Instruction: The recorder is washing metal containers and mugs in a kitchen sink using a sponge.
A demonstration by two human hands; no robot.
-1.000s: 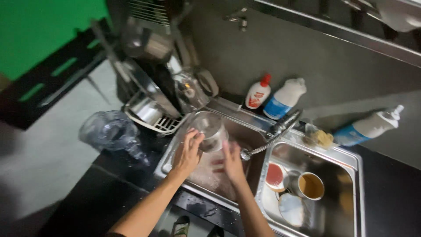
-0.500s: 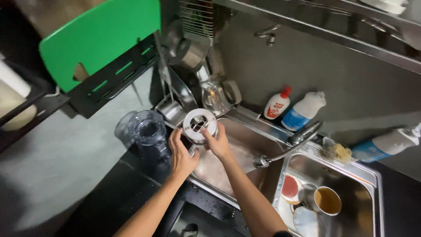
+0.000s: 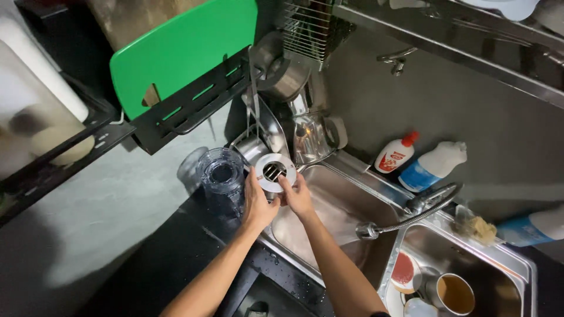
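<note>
Two hands, left (image 3: 257, 204) and right (image 3: 298, 198), gripping round metal base (image 3: 274, 171), now higher than before.

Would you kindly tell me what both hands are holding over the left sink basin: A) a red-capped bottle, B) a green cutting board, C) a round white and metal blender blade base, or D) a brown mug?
C: the left hand and right hand together hold the round blade base above the sink.
</note>
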